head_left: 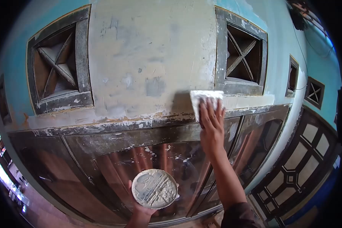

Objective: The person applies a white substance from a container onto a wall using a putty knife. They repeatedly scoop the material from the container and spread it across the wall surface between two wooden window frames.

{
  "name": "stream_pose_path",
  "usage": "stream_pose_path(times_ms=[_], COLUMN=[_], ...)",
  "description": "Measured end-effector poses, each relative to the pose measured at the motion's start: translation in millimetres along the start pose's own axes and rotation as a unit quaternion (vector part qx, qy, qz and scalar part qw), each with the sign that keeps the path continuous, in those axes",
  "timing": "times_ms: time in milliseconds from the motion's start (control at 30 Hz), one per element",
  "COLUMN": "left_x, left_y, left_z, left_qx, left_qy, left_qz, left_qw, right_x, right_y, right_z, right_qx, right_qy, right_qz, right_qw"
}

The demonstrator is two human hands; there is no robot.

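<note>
My right hand (212, 123) is raised to the wall (152, 57), its fingers spread over a flat, white-smeared scraper (206, 98). The scraper is at the wall just above the wooden frame's top edge, below the right vent opening. Lower down, my left hand (140, 207) holds a round dish of putty (155, 189) from beneath and the left side. The pale paste in the dish is partly smooth and partly lumpy. Most of the left fingers are hidden under the dish.
Two wooden vents with crossed slats flank the pale wall, one at left (59, 62) and one at right (241, 53). Below runs a dark wooden window frame (102, 138) with glass panes. A panelled door (296, 163) stands at far right.
</note>
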State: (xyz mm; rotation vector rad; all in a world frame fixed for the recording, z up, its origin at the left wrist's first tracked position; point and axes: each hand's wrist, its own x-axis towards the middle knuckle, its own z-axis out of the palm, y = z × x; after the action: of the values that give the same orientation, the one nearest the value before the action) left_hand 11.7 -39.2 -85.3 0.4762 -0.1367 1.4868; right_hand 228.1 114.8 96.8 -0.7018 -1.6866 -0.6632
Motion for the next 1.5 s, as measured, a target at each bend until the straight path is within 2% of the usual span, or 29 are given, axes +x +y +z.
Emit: stream_pose_path(times_ms=[133, 200, 233, 300, 333, 400, 567, 633, 667, 767, 800, 833, 900, 967, 1033, 1067, 1100, 1167, 1233, 1300, 1367, 1433, 1467, 1500], left_x=[-5, -5, -9, -13, -10, -14, -23, -21, -24, -24, -23, -24, -31, -24, -25, -23, -24, -22, -23, -20, -23, -24, -23, -22], left_y=[1, 1, 1, 1, 2, 0, 4, 2, 2, 6, 7, 7, 9, 11, 10, 8, 7, 6, 6, 5, 8, 8, 7, 7], left_z=[-1, 10, 7, -1, 4, 15, 1, 16, 12, 3, 4, 4, -3, -7, -7, 5, 5, 4, 12, 11, 1, 1, 2, 0], left_qx=[0.061, -0.012, -0.014, 0.041, 0.039, -0.111, -0.099, -0.165, -0.165, -0.113, -0.052, 0.007, 0.028, 0.048, -0.045, -0.140, -0.139, -0.114, -0.125, -0.138, -0.025, 0.021, 0.065, 0.066], left_qy=[0.066, -0.036, -0.035, 0.055, 0.052, -0.028, 0.042, -0.032, -0.031, 0.011, 0.020, 0.030, 0.053, 0.067, 0.021, 0.005, 0.006, -0.013, -0.020, -0.030, 0.023, 0.033, 0.047, 0.051], left_qz=[0.012, -0.017, -0.015, 0.022, 0.026, 0.000, 0.043, 0.020, 0.019, 0.041, 0.032, 0.022, 0.032, 0.046, 0.048, 0.039, 0.038, 0.037, 0.030, 0.026, 0.042, 0.042, 0.042, 0.040], left_qw=[0.996, 0.999, 0.999, 0.997, 0.998, 0.993, 0.993, 0.986, 0.986, 0.993, 0.998, 0.999, 0.998, 0.996, 0.998, 0.989, 0.990, 0.993, 0.992, 0.990, 0.999, 0.998, 0.996, 0.996], right_x=[-24, -52, -58, -58, -49, -20, 22, 26, 19, -10, -24, -37, -51, -45, -17, -2, 12, 18, -6, -36, -53, -51, -38, -20], right_y=[-2, -4, -7, -17, -22, -37, -50, -47, -43, -37, -38, -39, -46, -54, -51, -47, -44, -35, -26, -25, -32, -37, -33, -32], right_z=[31, 33, 25, 4, -2, -12, -9, 7, 22, 48, 49, 47, 30, 7, -4, 1, 7, 22, 41, 44, 26, 3, 1, -8], right_qx=[0.010, 0.015, 0.015, 0.060, 0.063, 0.064, 0.058, 0.007, 0.009, 0.039, 0.036, 0.033, 0.044, 0.064, 0.065, 0.049, 0.033, -0.001, 0.010, 0.007, 0.036, 0.048, 0.048, 0.044], right_qy=[-0.067, -0.085, -0.087, -0.056, -0.018, -0.027, 0.033, -0.039, -0.041, -0.031, -0.052, -0.075, -0.086, -0.023, -0.004, 0.002, 0.009, -0.051, -0.038, -0.068, -0.093, -0.049, 0.012, 0.035], right_qz=[-0.026, -0.034, -0.036, -0.017, -0.004, -0.026, -0.076, -0.068, -0.078, -0.102, -0.100, -0.098, -0.092, -0.081, -0.063, -0.057, -0.052, -0.028, -0.065, -0.060, -0.050, -0.046, -0.064, -0.054], right_qw=[0.997, 0.996, 0.995, 0.997, 0.998, 0.997, 0.995, 0.997, 0.996, 0.994, 0.993, 0.992, 0.991, 0.994, 0.996, 0.997, 0.998, 0.998, 0.997, 0.996, 0.994, 0.997, 0.997, 0.997])
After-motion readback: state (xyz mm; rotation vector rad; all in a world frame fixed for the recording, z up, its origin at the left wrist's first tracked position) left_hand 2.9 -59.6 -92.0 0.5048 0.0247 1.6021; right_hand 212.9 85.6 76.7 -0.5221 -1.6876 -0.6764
